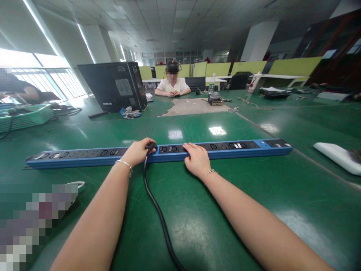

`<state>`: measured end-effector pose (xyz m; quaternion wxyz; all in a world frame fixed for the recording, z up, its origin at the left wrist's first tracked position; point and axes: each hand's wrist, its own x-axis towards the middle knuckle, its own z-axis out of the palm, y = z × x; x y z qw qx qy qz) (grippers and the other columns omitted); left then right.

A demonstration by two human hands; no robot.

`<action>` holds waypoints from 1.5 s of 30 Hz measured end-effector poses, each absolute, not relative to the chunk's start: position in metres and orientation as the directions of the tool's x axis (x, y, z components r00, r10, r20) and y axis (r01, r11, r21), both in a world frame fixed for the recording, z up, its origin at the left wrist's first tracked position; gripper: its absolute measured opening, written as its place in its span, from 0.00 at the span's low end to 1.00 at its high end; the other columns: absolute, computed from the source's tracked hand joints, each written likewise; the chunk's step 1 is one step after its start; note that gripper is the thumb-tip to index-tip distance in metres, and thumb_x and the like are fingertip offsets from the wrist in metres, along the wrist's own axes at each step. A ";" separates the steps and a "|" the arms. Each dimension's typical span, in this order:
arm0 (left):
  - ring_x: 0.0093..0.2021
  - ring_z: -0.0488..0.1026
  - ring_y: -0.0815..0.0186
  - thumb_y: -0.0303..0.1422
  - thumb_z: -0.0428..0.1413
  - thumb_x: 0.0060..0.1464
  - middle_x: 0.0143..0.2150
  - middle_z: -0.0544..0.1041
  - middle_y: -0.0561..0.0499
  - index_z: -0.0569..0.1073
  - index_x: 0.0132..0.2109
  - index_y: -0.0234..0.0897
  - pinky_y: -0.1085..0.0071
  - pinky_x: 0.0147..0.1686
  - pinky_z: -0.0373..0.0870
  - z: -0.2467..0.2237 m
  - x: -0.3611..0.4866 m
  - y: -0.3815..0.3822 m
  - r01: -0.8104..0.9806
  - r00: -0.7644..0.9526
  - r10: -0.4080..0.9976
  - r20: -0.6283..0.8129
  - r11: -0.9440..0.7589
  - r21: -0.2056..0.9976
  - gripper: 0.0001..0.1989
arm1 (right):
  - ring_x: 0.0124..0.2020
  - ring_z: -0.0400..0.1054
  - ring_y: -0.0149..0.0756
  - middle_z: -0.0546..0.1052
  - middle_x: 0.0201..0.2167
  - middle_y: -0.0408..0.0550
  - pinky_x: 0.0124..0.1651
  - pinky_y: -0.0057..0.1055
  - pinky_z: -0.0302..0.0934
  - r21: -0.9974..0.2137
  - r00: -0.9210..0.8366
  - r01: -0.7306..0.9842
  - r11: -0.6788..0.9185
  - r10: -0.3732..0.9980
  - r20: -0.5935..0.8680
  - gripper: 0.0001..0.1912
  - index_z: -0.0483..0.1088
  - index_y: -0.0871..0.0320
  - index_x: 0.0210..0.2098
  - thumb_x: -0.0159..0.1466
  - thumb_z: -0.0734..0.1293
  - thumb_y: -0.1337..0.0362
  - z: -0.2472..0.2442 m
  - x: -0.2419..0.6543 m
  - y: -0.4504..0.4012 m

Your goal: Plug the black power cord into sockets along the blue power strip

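Observation:
A long blue power strip [169, 156] with a black face and several sockets lies across the green table. My left hand [138, 151] is closed round a black plug [152, 147] at the strip, left of its middle. From that plug a black cable [156, 205] curves down toward the bottom edge of the view. How far the plug sits in a socket cannot be made out. My right hand [196, 157] rests on the strip just right of the middle, fingers laid over its top face, holding nothing.
A black computer case [113, 87] stands at the back left beside gloves [130, 113]. A green basket [36, 117] is at the far left. A person sits across the table. A white object [335, 156] lies right; a blurred item lies lower left.

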<state>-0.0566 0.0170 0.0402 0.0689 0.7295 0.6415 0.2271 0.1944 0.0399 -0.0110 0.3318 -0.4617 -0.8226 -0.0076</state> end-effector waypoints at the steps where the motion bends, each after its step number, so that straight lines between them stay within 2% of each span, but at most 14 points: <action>1: 0.38 0.75 0.62 0.41 0.52 0.51 0.39 0.78 0.49 0.71 0.45 0.41 0.69 0.39 0.69 0.039 -0.055 0.015 0.911 0.076 0.964 0.255 -0.171 0.375 0.16 | 0.56 0.61 0.38 0.71 0.54 0.47 0.59 0.40 0.51 -0.295 -0.354 0.764 0.574 0.754 0.553 0.25 0.68 0.57 0.51 0.54 0.58 0.72 -0.011 0.194 0.040; 8: 0.40 0.74 0.61 0.41 0.50 0.53 0.41 0.77 0.47 0.69 0.49 0.40 0.67 0.40 0.68 0.027 -0.049 0.007 0.944 0.047 0.944 0.327 -0.149 0.294 0.17 | 0.57 0.61 0.38 0.71 0.54 0.46 0.59 0.41 0.50 -0.294 -0.359 0.761 0.578 0.754 0.550 0.24 0.69 0.56 0.49 0.54 0.59 0.72 -0.012 0.194 0.040; 18: 0.40 0.74 0.59 0.44 0.47 0.56 0.40 0.78 0.47 0.68 0.50 0.46 0.67 0.39 0.67 0.022 -0.042 0.002 0.992 -0.024 0.926 0.376 -0.025 0.125 0.18 | 0.57 0.60 0.39 0.70 0.54 0.47 0.59 0.43 0.50 -0.279 -0.370 0.759 0.588 0.743 0.558 0.23 0.69 0.55 0.50 0.55 0.59 0.72 -0.013 0.193 0.038; 21: 0.41 0.74 0.59 0.42 0.47 0.56 0.41 0.77 0.47 0.68 0.51 0.45 0.67 0.40 0.67 0.018 -0.038 -0.001 0.992 -0.027 0.911 0.412 -0.026 0.123 0.18 | 0.58 0.59 0.39 0.70 0.55 0.48 0.59 0.44 0.49 -0.277 -0.367 0.763 0.584 0.745 0.558 0.23 0.69 0.55 0.50 0.55 0.59 0.72 -0.013 0.193 0.037; 27: 0.45 0.72 0.58 0.43 0.47 0.56 0.45 0.76 0.46 0.68 0.52 0.43 0.65 0.46 0.66 0.014 -0.037 -0.003 0.982 0.000 0.888 0.459 -0.086 0.166 0.19 | 0.57 0.60 0.39 0.70 0.54 0.46 0.59 0.42 0.50 -0.260 -0.365 0.770 0.583 0.736 0.570 0.23 0.69 0.56 0.49 0.55 0.59 0.72 -0.013 0.193 0.036; 35: 0.44 0.72 0.58 0.39 0.48 0.56 0.41 0.76 0.45 0.68 0.50 0.38 0.64 0.49 0.63 -0.001 -0.031 0.004 0.952 -0.041 0.842 0.537 -0.129 0.276 0.16 | 0.57 0.60 0.38 0.70 0.54 0.45 0.58 0.41 0.50 -0.253 -0.366 0.774 0.580 0.737 0.569 0.23 0.69 0.55 0.49 0.55 0.59 0.72 -0.012 0.193 0.037; 37: 0.44 0.71 0.60 0.39 0.48 0.57 0.43 0.75 0.46 0.67 0.50 0.39 0.65 0.48 0.64 0.002 -0.031 0.004 0.922 -0.121 0.813 0.569 -0.120 0.369 0.16 | 0.57 0.60 0.39 0.70 0.54 0.45 0.58 0.41 0.50 -0.250 -0.370 0.775 0.580 0.737 0.565 0.23 0.69 0.55 0.49 0.55 0.59 0.71 -0.012 0.193 0.037; 40: 0.44 0.71 0.63 0.41 0.46 0.58 0.46 0.74 0.47 0.66 0.51 0.39 0.68 0.46 0.66 0.011 -0.041 0.001 0.831 -0.338 0.702 0.627 -0.090 0.549 0.17 | 0.57 0.60 0.39 0.70 0.54 0.45 0.58 0.41 0.50 -0.250 -0.375 0.773 0.583 0.738 0.561 0.23 0.69 0.55 0.49 0.55 0.59 0.71 -0.012 0.194 0.038; 43: 0.44 0.71 0.64 0.40 0.48 0.56 0.46 0.74 0.48 0.68 0.49 0.38 0.69 0.46 0.65 0.017 -0.068 -0.004 0.790 -0.420 0.647 0.636 -0.084 0.607 0.17 | 0.57 0.60 0.39 0.70 0.54 0.45 0.57 0.41 0.50 -0.248 -0.376 0.772 0.586 0.735 0.564 0.23 0.69 0.55 0.49 0.55 0.59 0.71 -0.013 0.194 0.038; 45: 0.41 0.72 0.64 0.38 0.50 0.54 0.42 0.76 0.48 0.70 0.48 0.38 0.69 0.44 0.67 0.017 -0.094 -0.007 0.753 -0.531 0.600 0.599 0.010 0.658 0.16 | 0.56 0.61 0.39 0.70 0.54 0.45 0.57 0.41 0.50 -0.246 -0.375 0.771 0.587 0.731 0.570 0.23 0.69 0.55 0.49 0.55 0.59 0.71 -0.013 0.194 0.039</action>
